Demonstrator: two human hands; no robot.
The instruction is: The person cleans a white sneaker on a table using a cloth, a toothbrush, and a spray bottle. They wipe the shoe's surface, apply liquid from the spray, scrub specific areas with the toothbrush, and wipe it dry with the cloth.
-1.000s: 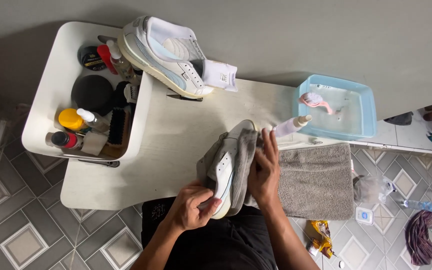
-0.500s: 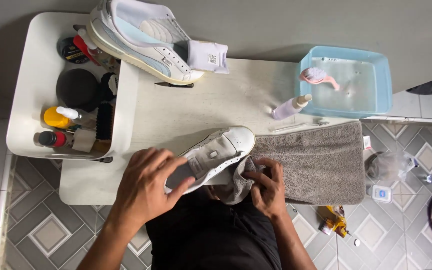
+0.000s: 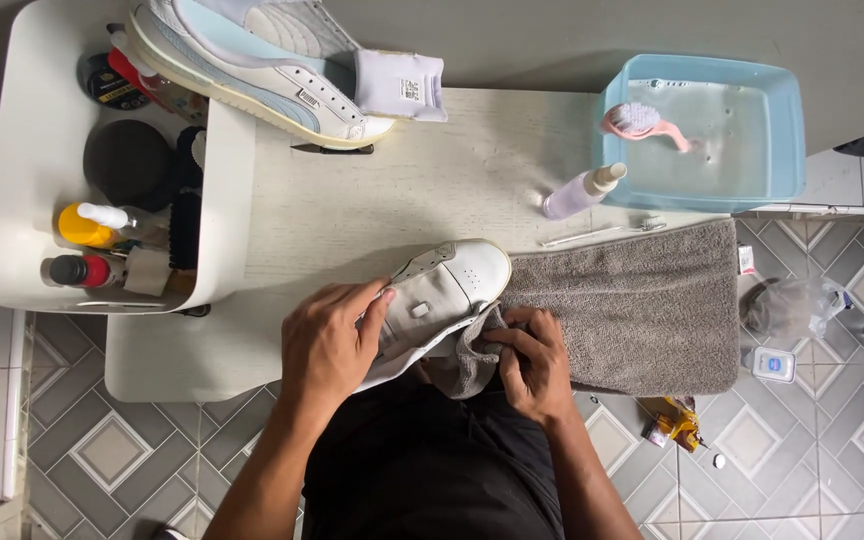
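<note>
Grey terry towel (image 3: pixel 632 305) bunches at four o'clock in my right hand's (image 3: pixel 532 362) pinch; my left hand (image 3: pixel 327 345), fingers curled, clasps the white leather sneaker (image 3: pixel 437 300).

Overhead view of a white table (image 3: pixel 352 210). At its near edge, a left hand (image 3: pixel 327 345) grips a white sneaker (image 3: pixel 442 300) from above, while a right hand (image 3: pixel 532 365) presses a bunched corner of a grey towel (image 3: pixel 632 310) against the sneaker's side. Beyond the towel lie a small spray bottle (image 3: pixel 580 192) and a blue water basin (image 3: pixel 722 130) holding a pink brush (image 3: pixel 642 122). A second sneaker (image 3: pixel 252 65) sits at the table's far edge.
</note>
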